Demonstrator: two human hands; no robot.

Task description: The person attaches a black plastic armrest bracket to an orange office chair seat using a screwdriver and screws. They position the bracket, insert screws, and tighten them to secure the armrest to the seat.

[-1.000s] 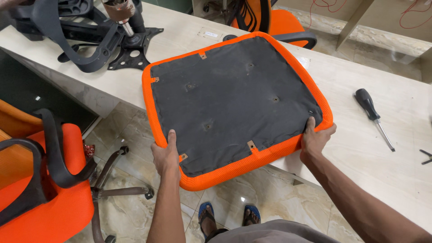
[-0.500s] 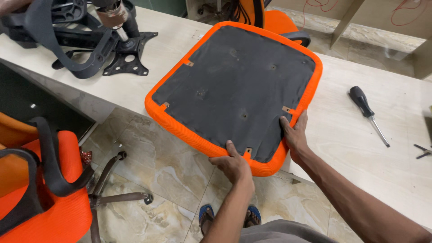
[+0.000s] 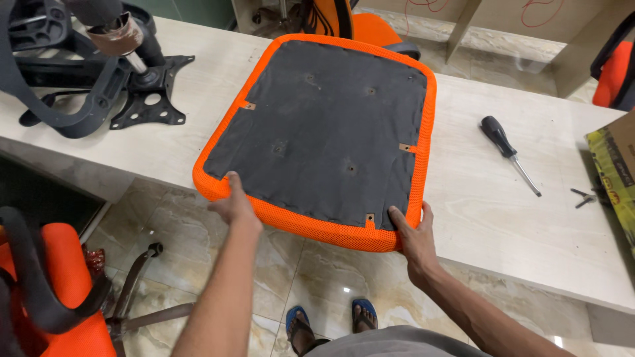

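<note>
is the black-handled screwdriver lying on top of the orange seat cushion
No, the black-handled screwdriver lies on the pale wooden table, apart from the orange mesh seat cushion with black fabric underside, off to its right.

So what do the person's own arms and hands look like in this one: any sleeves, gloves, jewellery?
Both forearms are bare up to the frame edge, with no sleeves in view. The left hand and the right hand wear no gloves, and no rings, watch or bands can be seen on the wrists or fingers. Nails look short. Near the bottom edge a bit of grey clothing and blue sandals show.
</note>
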